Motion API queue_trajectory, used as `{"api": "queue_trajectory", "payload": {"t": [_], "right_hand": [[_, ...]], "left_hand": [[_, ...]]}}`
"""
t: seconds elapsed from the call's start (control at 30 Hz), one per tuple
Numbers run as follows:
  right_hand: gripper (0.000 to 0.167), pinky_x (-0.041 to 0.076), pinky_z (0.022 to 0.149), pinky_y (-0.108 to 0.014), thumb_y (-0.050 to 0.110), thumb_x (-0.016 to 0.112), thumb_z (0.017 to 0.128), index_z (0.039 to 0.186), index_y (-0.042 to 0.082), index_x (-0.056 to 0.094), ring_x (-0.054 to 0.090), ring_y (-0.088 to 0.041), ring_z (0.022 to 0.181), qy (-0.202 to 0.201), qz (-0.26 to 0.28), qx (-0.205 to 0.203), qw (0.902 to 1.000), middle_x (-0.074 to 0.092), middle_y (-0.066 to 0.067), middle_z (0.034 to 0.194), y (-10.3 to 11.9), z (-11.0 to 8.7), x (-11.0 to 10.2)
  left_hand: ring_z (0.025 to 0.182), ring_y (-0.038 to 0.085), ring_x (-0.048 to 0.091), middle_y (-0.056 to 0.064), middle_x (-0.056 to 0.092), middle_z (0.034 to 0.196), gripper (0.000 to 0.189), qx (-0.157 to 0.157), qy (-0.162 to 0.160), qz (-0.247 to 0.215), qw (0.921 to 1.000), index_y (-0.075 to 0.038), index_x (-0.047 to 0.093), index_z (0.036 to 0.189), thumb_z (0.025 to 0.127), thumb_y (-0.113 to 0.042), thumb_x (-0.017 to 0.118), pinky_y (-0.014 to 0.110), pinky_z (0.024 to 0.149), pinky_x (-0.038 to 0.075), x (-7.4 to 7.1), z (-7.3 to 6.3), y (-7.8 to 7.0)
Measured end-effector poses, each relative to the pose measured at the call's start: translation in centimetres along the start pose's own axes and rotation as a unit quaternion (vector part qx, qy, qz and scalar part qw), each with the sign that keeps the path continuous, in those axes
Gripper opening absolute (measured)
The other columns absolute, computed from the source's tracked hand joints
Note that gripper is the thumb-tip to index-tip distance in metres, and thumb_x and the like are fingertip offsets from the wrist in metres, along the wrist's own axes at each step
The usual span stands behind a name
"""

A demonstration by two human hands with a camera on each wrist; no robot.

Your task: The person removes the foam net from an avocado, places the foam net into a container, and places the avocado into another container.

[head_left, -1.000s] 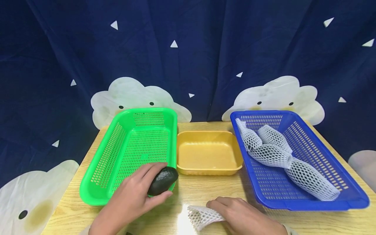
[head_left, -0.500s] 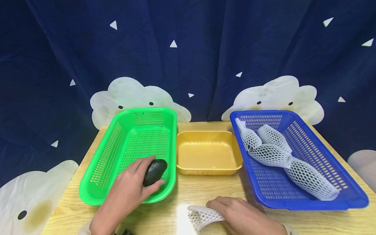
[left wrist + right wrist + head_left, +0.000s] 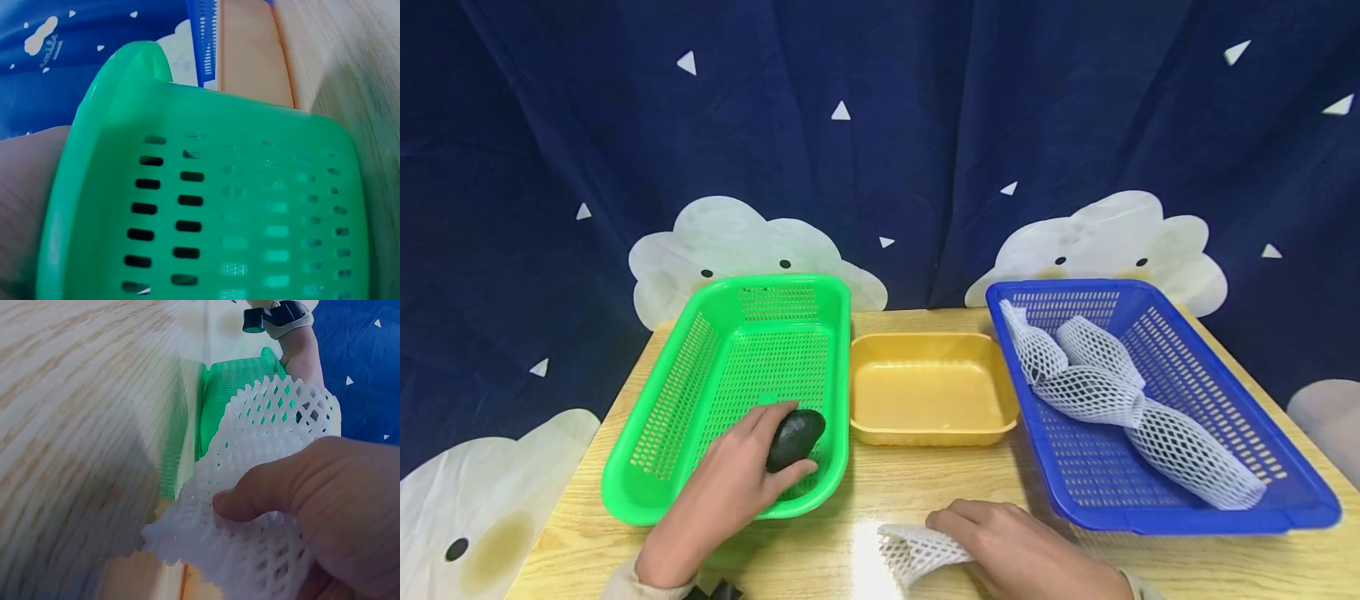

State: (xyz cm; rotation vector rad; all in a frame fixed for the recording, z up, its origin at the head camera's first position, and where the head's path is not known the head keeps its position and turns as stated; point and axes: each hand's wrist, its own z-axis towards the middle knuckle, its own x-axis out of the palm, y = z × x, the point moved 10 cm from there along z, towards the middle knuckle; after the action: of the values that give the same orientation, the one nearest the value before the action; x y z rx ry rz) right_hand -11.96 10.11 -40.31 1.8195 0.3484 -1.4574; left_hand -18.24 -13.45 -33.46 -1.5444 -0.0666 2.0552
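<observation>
In the head view my left hand (image 3: 737, 467) grips a dark avocado (image 3: 796, 440), thumb on its near side, inside the near end of the green basket (image 3: 613, 467). The left wrist view shows mostly the basket's outer wall (image 3: 206, 206), which hides the avocado and fingers. Low on the table, my right hand (image 3: 1015, 546) holds a white foam net sleeve (image 3: 921, 552). Up close in the right wrist view, the thumb presses on the net (image 3: 269, 425), whose end gapes with nothing seen inside.
To the right stands a blue basket (image 3: 1210, 523) with several net-wrapped dark fruits (image 3: 1090, 396). Between the two baskets sits a shallow yellow tray (image 3: 936, 437). Everything rests on a wooden table (image 3: 925, 479) before a dark blue curtain (image 3: 910, 125).
My left hand has carried the avocado left, from over the green basket's near right rim to inside it. The right hand and its net have stayed in place.
</observation>
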Motion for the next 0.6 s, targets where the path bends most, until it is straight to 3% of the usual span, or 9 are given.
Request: {"api": "queue_trajectory", "payload": {"t": [0.27,0.6], "right_hand": [[0.038,0.062,0.087,-0.035,0.014,0.068,0.096,0.131,0.028,0.065,0.07,-0.008,0.109,-0.002,-0.004,-0.004,1.0,0.072,0.011,0.123,0.0,0.0,0.0],[0.04,0.062,0.09,-0.038,0.014,0.066,0.097,0.134,0.03,0.063,0.07,-0.011,0.113,0.013,-0.002,0.008,0.9999,0.071,0.01,0.127,-0.3,0.2,0.4]], "left_hand": [[0.103,0.024,0.07,0.008,0.071,0.123,0.068,-0.061,0.046,-0.025,0.9968,-0.009,0.061,0.136,0.081,-0.04,0.088,0.041,0.08,0.057,0.9,0.4,1.4],[0.094,0.02,0.067,0.008,0.07,0.119,0.067,-0.085,0.111,-0.034,0.9897,-0.011,0.059,0.137,0.082,-0.036,0.088,0.035,0.07,0.053,2.1,1.1,1.9]]}}
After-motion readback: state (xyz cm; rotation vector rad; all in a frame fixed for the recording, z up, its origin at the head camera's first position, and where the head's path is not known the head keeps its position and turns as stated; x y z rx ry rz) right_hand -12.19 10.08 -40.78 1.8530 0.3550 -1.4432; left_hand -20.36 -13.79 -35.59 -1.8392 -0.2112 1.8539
